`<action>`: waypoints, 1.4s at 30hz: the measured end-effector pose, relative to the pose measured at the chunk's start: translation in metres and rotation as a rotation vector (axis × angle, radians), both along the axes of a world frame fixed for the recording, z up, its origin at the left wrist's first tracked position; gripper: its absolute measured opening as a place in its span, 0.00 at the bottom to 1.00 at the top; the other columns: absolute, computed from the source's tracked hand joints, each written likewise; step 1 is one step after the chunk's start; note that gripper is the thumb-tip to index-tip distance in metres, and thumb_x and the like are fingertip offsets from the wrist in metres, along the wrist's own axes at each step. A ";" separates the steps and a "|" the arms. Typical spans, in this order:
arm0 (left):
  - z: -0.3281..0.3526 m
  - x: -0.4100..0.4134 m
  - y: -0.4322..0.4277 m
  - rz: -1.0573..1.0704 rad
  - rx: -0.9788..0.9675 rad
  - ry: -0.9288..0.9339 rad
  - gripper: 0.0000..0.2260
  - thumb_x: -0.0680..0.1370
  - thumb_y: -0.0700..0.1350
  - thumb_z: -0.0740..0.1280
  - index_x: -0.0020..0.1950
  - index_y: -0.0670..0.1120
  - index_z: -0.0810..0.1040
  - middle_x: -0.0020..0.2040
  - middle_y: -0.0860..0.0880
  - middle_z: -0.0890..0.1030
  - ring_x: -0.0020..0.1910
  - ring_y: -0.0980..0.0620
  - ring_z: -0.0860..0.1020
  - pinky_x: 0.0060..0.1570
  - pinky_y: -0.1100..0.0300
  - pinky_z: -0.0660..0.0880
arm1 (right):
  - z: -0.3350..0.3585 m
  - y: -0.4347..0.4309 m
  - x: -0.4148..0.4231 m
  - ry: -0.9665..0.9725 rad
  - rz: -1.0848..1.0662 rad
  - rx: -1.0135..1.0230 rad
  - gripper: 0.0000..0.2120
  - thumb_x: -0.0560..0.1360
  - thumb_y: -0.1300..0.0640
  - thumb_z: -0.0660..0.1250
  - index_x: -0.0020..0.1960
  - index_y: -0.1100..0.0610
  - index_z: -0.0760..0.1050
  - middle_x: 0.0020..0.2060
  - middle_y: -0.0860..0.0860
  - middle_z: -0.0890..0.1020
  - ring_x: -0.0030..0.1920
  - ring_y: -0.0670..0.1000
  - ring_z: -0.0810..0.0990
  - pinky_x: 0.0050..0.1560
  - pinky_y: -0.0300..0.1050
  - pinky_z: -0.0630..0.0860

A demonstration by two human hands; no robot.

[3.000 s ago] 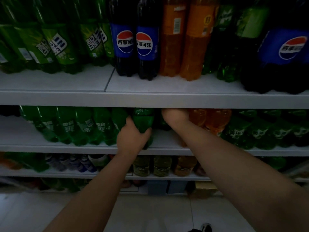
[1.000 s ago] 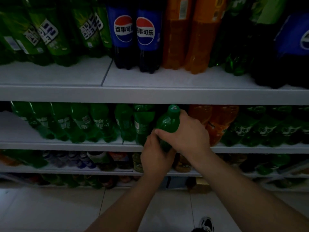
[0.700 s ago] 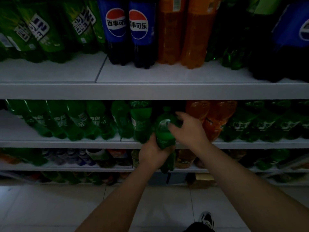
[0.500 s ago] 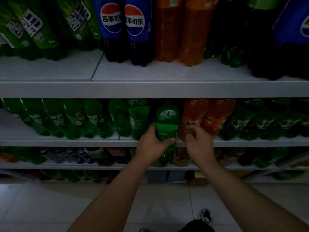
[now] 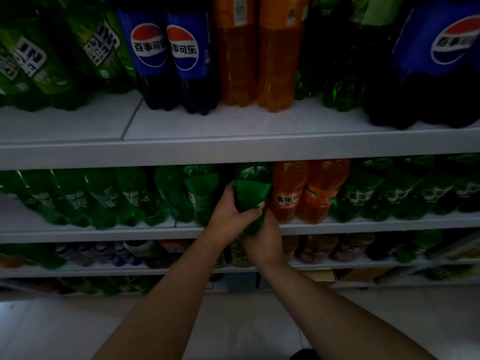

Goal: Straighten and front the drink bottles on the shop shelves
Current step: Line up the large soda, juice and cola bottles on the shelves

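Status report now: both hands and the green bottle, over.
Left hand grips green bottle. Right hand grips its lower part. Orange bottle close beside it, right side.

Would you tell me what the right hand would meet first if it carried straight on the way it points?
The right hand points up into the shelf and grips the green bottle near its base, so that comes first. What stands behind it is too dark to tell.
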State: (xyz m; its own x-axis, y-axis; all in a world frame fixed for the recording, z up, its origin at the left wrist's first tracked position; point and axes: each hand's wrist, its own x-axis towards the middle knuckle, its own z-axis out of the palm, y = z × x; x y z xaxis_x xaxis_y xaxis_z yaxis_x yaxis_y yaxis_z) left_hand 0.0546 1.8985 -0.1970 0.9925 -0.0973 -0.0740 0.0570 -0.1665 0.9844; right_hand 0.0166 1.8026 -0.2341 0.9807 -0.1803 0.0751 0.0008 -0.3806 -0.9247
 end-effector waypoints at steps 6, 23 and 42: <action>0.003 -0.010 -0.023 0.236 0.516 -0.082 0.41 0.62 0.59 0.78 0.66 0.45 0.64 0.58 0.47 0.76 0.55 0.48 0.77 0.48 0.63 0.73 | -0.008 0.013 -0.001 0.121 -0.232 -0.008 0.22 0.74 0.59 0.65 0.66 0.59 0.66 0.60 0.56 0.74 0.56 0.57 0.76 0.49 0.45 0.72; -0.011 0.003 -0.010 0.167 0.422 -0.111 0.31 0.72 0.51 0.74 0.70 0.42 0.66 0.62 0.44 0.77 0.60 0.48 0.76 0.51 0.66 0.68 | -0.018 0.013 0.008 0.296 -0.197 -0.266 0.23 0.76 0.50 0.65 0.68 0.51 0.63 0.59 0.54 0.77 0.55 0.56 0.78 0.48 0.49 0.76; -0.027 -0.016 -0.040 0.340 0.505 -0.023 0.28 0.72 0.48 0.74 0.68 0.40 0.68 0.59 0.40 0.78 0.57 0.43 0.77 0.54 0.55 0.76 | -0.020 -0.118 -0.005 0.059 -0.558 -0.097 0.30 0.71 0.49 0.72 0.68 0.56 0.66 0.62 0.56 0.72 0.59 0.56 0.74 0.53 0.43 0.66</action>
State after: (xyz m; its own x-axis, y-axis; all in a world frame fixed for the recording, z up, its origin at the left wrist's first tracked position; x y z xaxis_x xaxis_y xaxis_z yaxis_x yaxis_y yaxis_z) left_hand 0.0386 1.8586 -0.2242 0.9637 0.2669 -0.0066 0.1687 -0.5895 0.7899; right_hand 0.0113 1.6848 -0.2540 0.7422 -0.6670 0.0650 -0.2754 -0.3919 -0.8778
